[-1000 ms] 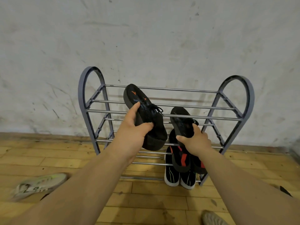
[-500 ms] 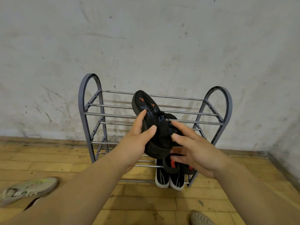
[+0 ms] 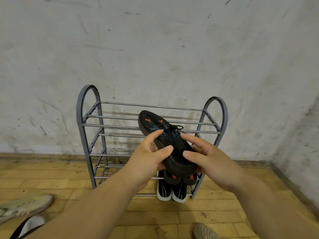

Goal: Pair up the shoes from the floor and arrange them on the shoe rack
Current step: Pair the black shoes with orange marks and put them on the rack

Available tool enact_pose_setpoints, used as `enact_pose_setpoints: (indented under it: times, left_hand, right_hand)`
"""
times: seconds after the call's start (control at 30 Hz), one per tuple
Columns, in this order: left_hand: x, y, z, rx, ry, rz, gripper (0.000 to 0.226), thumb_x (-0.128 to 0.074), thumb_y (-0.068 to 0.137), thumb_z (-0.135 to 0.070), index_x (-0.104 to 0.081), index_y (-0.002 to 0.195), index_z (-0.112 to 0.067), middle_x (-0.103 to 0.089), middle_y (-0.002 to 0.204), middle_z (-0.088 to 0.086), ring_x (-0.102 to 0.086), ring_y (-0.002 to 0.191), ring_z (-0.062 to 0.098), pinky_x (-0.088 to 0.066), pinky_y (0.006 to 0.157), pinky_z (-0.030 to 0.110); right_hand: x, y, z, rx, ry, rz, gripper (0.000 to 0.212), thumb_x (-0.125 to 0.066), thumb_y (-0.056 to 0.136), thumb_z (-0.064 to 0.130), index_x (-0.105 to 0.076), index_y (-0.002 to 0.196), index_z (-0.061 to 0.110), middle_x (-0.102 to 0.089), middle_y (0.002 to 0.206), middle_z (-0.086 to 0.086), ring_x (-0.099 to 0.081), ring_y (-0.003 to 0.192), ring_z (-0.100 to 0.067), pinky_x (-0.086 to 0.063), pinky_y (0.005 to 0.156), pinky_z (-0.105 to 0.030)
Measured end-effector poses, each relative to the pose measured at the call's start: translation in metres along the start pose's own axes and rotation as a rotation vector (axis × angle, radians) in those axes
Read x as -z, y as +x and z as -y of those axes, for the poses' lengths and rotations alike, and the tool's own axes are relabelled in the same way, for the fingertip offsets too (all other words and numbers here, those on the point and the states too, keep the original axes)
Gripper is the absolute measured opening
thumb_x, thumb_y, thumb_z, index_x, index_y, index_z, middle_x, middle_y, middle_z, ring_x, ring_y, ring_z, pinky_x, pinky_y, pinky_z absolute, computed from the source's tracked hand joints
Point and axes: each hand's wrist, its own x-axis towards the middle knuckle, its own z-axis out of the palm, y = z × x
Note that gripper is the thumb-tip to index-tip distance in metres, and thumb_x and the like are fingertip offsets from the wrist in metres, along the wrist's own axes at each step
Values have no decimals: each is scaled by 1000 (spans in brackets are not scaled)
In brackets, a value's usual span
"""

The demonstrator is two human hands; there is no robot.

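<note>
I hold a black lace-up shoe [image 3: 170, 140] with orange sole marks in the air, sole toward me, in front of the grey metal shoe rack [image 3: 89, 135]. My left hand [image 3: 148, 157] grips its left side and my right hand [image 3: 205, 156] grips its right side near the heel. On a lower right shelf a second black shoe with red marks [image 3: 179, 178] shows just under the held one. A pair of black sneakers with white soles [image 3: 171, 190] stands on the bottom shelf at the right.
A pale sneaker [image 3: 22, 207] lies on the wooden floor at the left, with a dark slipper [image 3: 29, 226] below it. A tan shoe [image 3: 203, 232] peeks in at the bottom edge. The stained wall stands right behind the rack.
My right hand let go of the second black shoe, left on the rack, and came over to grip the shoe in my left hand. The view pulled back from the rack.
</note>
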Motion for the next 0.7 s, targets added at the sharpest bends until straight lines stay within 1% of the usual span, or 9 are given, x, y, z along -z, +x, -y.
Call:
enact_pose_setpoints:
  times: [0.1,0.17,0.2,0.27,0.33,0.43,0.5,0.6,0.7]
  left_hand:
    - [-7,-4,3,6,-5,-40,53,-72,95,-11,-53,142,-29,-76,117,10,-76,103,25,-61,88,48]
    - [-9,-8,5,2,73,-17,51,-70,97,-19,-52,142,-35,-76,116,8,-76,104,24,-60,93,50]
    - [-10,-10,5,-14,143,7,51,-69,99,-24,-50,144,-39,-76,117,4,-75,105,21,-60,94,49]
    - [-12,-15,1,-64,298,50,49,-62,102,-31,-47,146,-45,-76,115,-5,-74,105,13,-60,89,39]
    - [-9,-18,-4,-111,431,99,48,-57,105,-32,-44,148,-47,-77,109,-4,-74,100,10,-55,83,30]
    - [-4,-24,-7,-127,590,250,53,-58,104,-30,-39,150,-47,-79,100,-4,-74,98,7,-52,93,27]
    - [-3,-26,-3,-100,692,318,53,-60,103,-29,-41,151,-45,-79,95,-6,-72,100,4,-51,98,27]
    - [1,-18,11,-75,897,337,52,-61,102,-35,-45,151,-42,-74,102,-15,-67,102,2,-51,97,28]
    - [5,-5,25,-63,1071,300,54,-60,101,-43,-42,152,-45,-63,123,-18,-62,109,4,-49,94,27]
  right_hand:
    - [-2,-12,6,65,-268,43,74,-82,76,49,-49,142,54,-67,127,25,-67,117,-1,-56,98,-32]
    - [-7,-17,6,86,-442,-1,90,-87,69,54,-41,146,56,-62,128,29,-63,115,7,-55,97,-27]
    - [-7,-18,6,93,-499,-8,93,-88,69,54,-38,147,58,-60,128,30,-62,113,9,-55,95,-24]
    - [0,-22,9,97,-528,21,91,-89,70,48,-39,144,62,-61,125,31,-63,111,8,-56,93,-23]
    - [21,-27,15,65,-437,61,82,-91,70,35,-50,137,62,-67,123,26,-67,110,2,-57,90,-24]
    - [56,-38,20,-17,-306,163,72,-82,68,25,-60,133,48,-71,119,21,-69,105,0,-55,84,-18]
    - [76,-43,12,-100,-321,208,72,-81,63,31,-63,131,48,-71,121,20,-69,108,-4,-55,85,-21]
    - [98,-43,-5,-210,-383,173,70,-82,64,29,-66,129,49,-70,127,9,-70,109,-13,-59,91,-33]
    - [114,-41,-15,-279,-394,74,69,-83,62,29,-67,127,44,-66,131,1,-69,112,-21,-59,96,-39]
